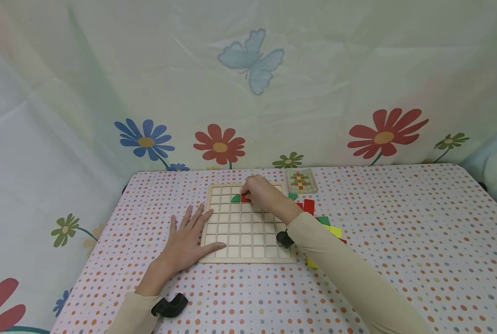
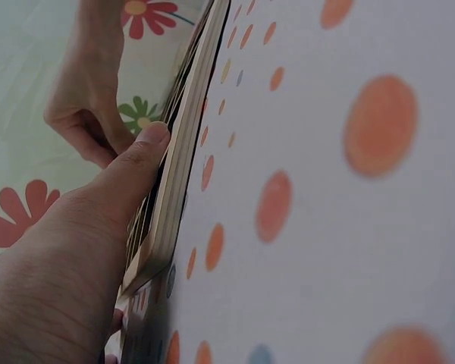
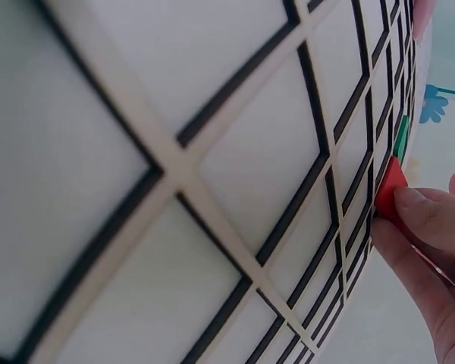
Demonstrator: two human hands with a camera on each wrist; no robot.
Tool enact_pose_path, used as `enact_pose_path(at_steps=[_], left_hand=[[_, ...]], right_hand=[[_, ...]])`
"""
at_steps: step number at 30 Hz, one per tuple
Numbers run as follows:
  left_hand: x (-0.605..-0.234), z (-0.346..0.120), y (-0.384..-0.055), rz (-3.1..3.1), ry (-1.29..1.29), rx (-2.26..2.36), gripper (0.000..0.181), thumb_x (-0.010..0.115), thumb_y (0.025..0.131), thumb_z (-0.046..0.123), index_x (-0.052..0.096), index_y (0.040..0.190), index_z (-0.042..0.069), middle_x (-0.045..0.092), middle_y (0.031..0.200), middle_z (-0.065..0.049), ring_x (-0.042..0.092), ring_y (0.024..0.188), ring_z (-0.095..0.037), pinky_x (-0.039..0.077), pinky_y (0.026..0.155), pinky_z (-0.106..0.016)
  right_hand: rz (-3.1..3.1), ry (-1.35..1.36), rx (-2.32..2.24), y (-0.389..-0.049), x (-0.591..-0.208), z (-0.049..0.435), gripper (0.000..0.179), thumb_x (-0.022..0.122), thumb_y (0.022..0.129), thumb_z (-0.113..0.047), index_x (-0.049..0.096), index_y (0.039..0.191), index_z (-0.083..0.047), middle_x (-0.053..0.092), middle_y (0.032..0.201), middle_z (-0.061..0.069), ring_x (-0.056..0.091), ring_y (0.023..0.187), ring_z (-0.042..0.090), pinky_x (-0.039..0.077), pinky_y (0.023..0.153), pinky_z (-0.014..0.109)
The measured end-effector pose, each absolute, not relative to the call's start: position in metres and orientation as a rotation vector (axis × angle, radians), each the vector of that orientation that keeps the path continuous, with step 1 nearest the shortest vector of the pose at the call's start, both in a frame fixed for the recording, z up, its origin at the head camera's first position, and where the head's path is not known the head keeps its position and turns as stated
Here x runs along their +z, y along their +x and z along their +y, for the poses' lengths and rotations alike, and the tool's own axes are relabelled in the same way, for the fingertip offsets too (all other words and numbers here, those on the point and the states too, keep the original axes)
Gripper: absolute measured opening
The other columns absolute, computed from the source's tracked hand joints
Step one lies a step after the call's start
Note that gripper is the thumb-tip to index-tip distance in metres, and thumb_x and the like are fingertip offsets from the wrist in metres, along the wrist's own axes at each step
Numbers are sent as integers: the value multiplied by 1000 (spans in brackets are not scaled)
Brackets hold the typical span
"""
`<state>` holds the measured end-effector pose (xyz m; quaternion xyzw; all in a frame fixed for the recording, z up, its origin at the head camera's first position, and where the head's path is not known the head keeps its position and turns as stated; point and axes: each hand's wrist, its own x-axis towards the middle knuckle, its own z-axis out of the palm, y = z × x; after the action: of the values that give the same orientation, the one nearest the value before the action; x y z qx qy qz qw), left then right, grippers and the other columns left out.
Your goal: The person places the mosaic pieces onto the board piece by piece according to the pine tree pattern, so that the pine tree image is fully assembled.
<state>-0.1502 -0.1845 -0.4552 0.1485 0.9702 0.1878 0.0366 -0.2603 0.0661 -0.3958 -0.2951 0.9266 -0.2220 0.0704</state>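
Observation:
A wooden grid board (image 1: pixel 234 228) with square cells lies on the table. My right hand (image 1: pixel 261 192) pinches a red square tile (image 3: pixel 391 186) between thumb and fingers, at a cell in one of the board's far rows. Directly left of it a green tile with a curved edge (image 1: pixel 236 198) sits in a cell. My left hand (image 1: pixel 186 243) rests spread at the board's left edge, its thumb lying over the near-left corner. In the left wrist view, the thumb (image 2: pixel 133 171) touches the board's rim. The right hand hides part of the far rows.
Right of the board lie loose red tiles (image 1: pixel 309 206), green tiles (image 1: pixel 323 221) and yellow tiles (image 1: pixel 335 231), partly under the right forearm. A pattern card (image 1: pixel 301 181) with a coloured grid picture lies beyond the board's far right corner. A dotted cloth (image 1: pixel 398 222) covers the table.

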Motion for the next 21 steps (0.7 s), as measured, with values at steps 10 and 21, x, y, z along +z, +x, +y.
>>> enact_pose_path(at_steps=[10,21], left_hand=[[-455,-185,-151,2987,461,575,103,65,88,74,28,168,20,11,176,-6,2,161,-37,-6,120,-75],[-454,-184,-150,2984,458,575,104,65,88,74,28,167,19,12,176,-8,2,161,-38,-6,120,-75]], right_hand=[[2816,-990,-577,-260,-395,66,20,66,99,6,80,112,2,76,112,17,71,110,30,60,90,33],[2798,-1046,-562,-255,-397,73,20,64,98,10,78,111,7,73,106,19,69,102,30,60,85,33]])
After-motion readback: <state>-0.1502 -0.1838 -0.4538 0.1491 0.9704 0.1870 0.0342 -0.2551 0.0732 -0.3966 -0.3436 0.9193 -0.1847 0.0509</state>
